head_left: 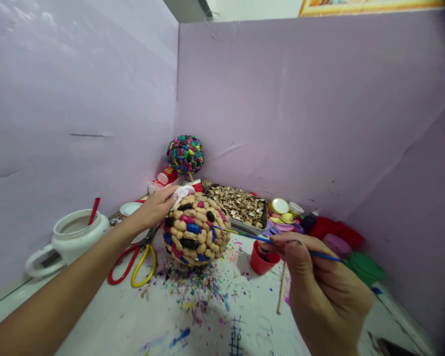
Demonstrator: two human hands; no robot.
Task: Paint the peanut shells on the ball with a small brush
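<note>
A ball covered in peanut shells (198,230) stands on the paint-spattered table, some shells painted blue, black and magenta. My left hand (159,205) presses a crumpled white tissue (183,193) against the ball's upper left side; its fingertips are partly hidden. Between the thumb and fingers of my right hand (319,282) is a thin blue paintbrush (252,236). Its tip reaches the right side of the ball, at or very near a blue-painted shell. A small red cup (263,259) with dark contents stands just beyond my right hand.
Scissors (144,264) and a white mug (72,232) lie to the left. Behind are a finished multicoloured ball (185,155) and a tray of shells (240,205). Colourful lids and containers (329,232) crowd the right; a wooden stick (281,291) lies nearer. Lilac walls enclose the table.
</note>
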